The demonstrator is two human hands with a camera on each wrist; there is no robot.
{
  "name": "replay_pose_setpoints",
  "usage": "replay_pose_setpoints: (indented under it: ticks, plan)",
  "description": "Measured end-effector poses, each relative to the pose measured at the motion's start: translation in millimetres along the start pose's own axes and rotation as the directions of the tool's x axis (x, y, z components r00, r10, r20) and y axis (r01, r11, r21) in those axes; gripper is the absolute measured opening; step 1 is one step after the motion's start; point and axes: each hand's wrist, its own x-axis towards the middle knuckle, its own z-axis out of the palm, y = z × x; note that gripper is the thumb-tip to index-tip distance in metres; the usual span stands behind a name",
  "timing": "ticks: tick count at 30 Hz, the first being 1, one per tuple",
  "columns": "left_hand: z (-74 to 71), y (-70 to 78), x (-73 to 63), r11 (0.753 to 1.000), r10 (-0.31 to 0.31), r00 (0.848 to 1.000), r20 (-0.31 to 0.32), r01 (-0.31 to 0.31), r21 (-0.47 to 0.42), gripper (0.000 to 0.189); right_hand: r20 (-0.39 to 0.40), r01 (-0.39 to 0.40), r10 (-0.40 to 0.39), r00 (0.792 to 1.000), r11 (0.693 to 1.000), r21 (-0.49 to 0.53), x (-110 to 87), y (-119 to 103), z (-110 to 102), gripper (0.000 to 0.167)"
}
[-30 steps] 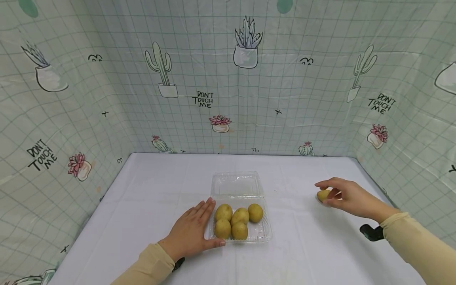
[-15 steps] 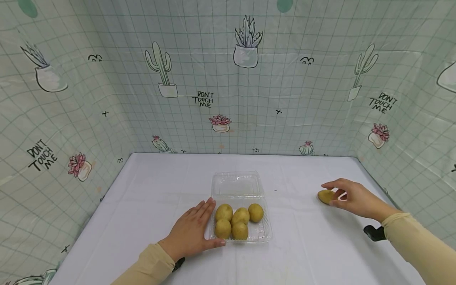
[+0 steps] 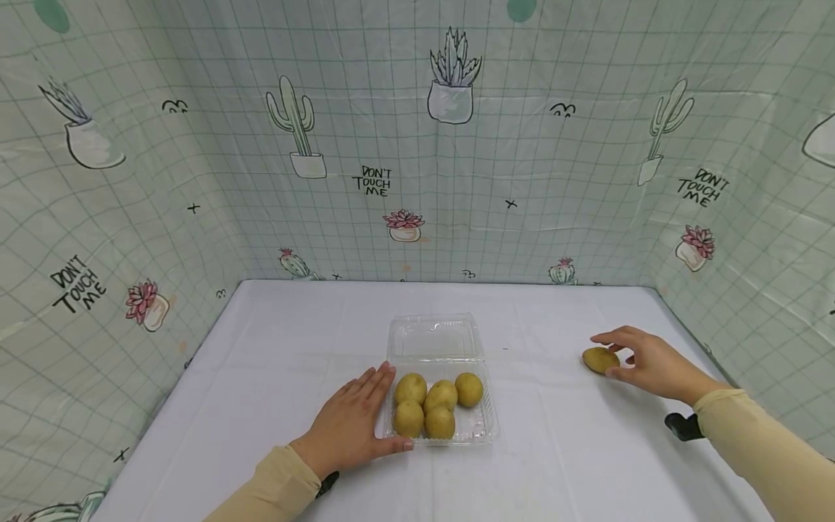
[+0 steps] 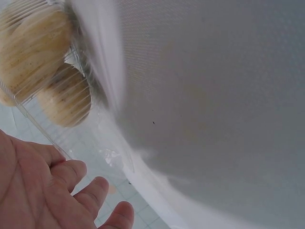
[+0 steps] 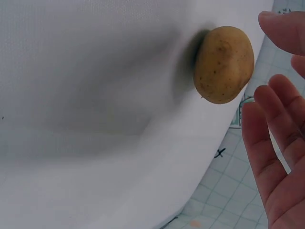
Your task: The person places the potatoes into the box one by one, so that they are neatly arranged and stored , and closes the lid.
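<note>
A clear plastic clamshell box lies with its lid laid back, several potatoes inside its base. Along the box's left side rests my left hand, fingers straight, thumb at the front edge. The left wrist view shows that palm beside the ribbed wall, potatoes behind the plastic. On the right of the table sits a single potato. My right hand is just to its right, thumb and fingers parted. In the right wrist view a gap separates this potato from the fingers.
White cloth covers the table. A patterned curtain with cactus drawings stands along the back and both sides. A small dark mark shows on the cloth between the box and the single potato.
My right hand has shifted slightly right, and more of the single potato shows beside it. The left hand and the box have stayed in place.
</note>
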Motion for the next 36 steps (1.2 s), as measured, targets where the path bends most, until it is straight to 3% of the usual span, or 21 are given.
replay_pose_setpoints:
  ticks: [7,17,26,36]
  plan:
    - [-0.3,0.0,-0.1,1.000,0.002,1.000,-0.003,-0.002,0.008,0.114,-0.007,-0.014,0.014,1.000,0.999,-0.052,-0.3,4.3,5.6,0.056]
    - [-0.9,0.0,0.5,1.000,-0.002,1.000,0.002,0.002,-0.001,0.112,0.039,-0.048,0.048,0.998,0.999,0.001,0.2,6.7,10.5,0.053]
    - [-0.6,0.1,0.4,1.000,-0.008,1.000,0.013,0.008,-0.006,0.112,0.059,-0.065,0.068,0.996,0.997,-0.041,2.8,11.9,18.2,0.053]
    - [-1.2,-0.1,-0.1,1.000,-0.002,1.000,0.012,0.003,-0.008,0.111,0.108,-0.105,0.107,0.988,0.994,-0.020,3.2,9.2,22.4,0.054]
